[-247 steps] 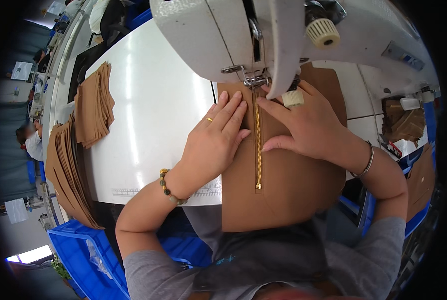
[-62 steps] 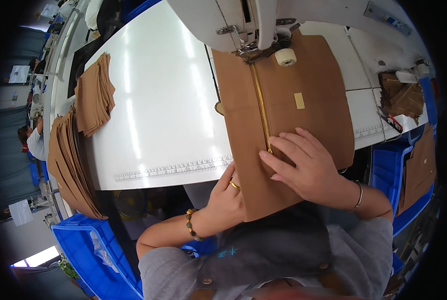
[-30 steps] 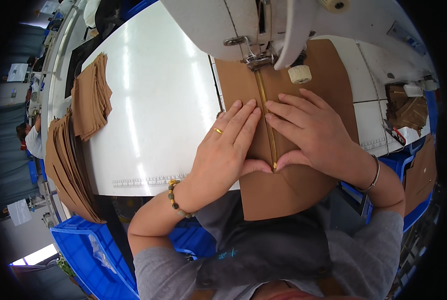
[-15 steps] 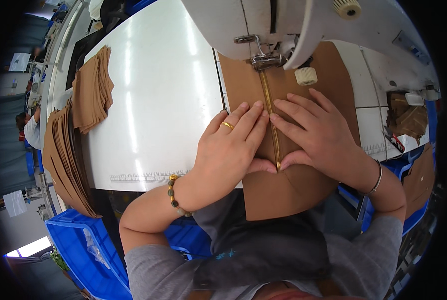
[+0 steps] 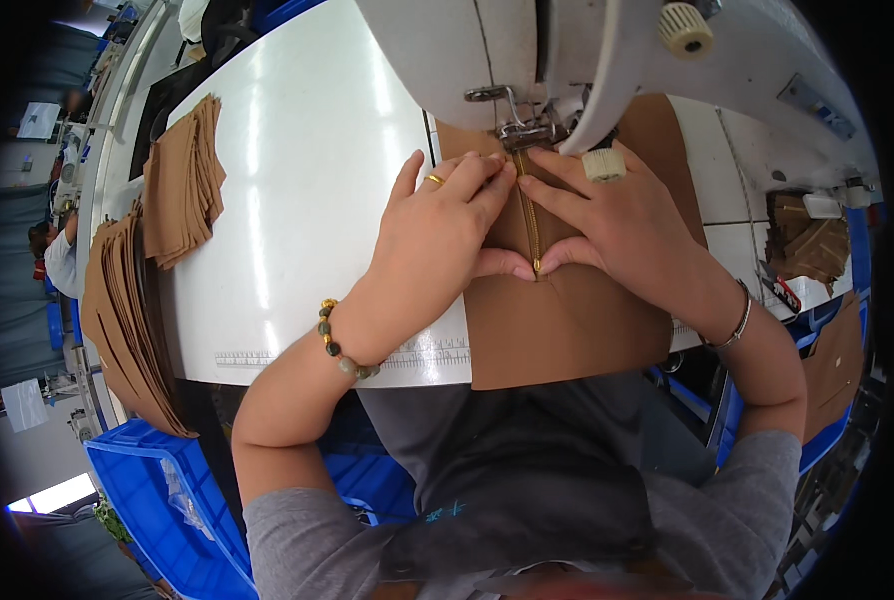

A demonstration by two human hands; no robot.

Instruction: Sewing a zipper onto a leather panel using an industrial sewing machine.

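A brown fabric or leather panel [image 5: 567, 335] lies under the presser foot [image 5: 527, 132] of a white sewing machine [image 5: 417, 60]. Down its middle runs a gold-toothed zipper [image 5: 531, 215], its lower end lying between my thumb tips. Left of the zipper, my left hand [image 5: 437, 235] presses on the panel, fingers apart and slightly bent. My right hand [image 5: 637, 225] is spread on the right side, its fingertips close to the presser foot. Both hands are open and grip nothing; the panel is pinned under them.
Two stacks of cut brown pieces, an upper stack [image 5: 184, 185] and a lower stack [image 5: 127, 325], sit at the table's left. Blue bins [image 5: 167, 480] stand below the edge. Small brown pieces with zippers [image 5: 812, 240] and a red-handled tool [image 5: 782, 288] lie at right.
The panel and zipper have moved away from me, farther under the presser foot. Both hands travelled with them, and my left fingers are now more bent.
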